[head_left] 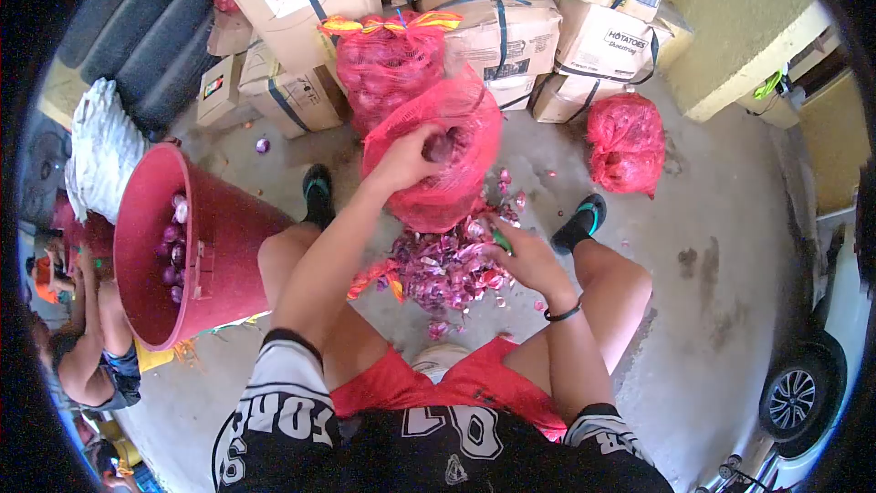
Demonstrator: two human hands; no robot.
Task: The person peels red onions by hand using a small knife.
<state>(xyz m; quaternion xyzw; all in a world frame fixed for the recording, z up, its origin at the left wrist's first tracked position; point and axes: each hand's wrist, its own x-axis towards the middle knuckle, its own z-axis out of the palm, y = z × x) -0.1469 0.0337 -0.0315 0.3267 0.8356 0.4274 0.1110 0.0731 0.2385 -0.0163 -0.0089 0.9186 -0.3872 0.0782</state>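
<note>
At the mouth of an open red mesh sack (433,187), my left hand (415,157) has its fingers closed round a dark red onion (440,148). My right hand (529,257) is closed on a small green-handled tool (501,240), whose blade I cannot make out. Below the sack, a pile of purple onion skins (444,272) lies on the floor between my legs. To the left, a tilted red tub (203,260) holds several onions (173,256). A full mesh sack of onions (388,78), tied with yellow and orange ribbon, stands behind the open one.
Strapped cardboard boxes (502,32) are stacked at the back. Another red sack (626,144) sits to the right. Tires (146,27) and a white sack (105,148) are at the left, above a co-worker's arm (87,310). A car wheel (792,400) shows at the right.
</note>
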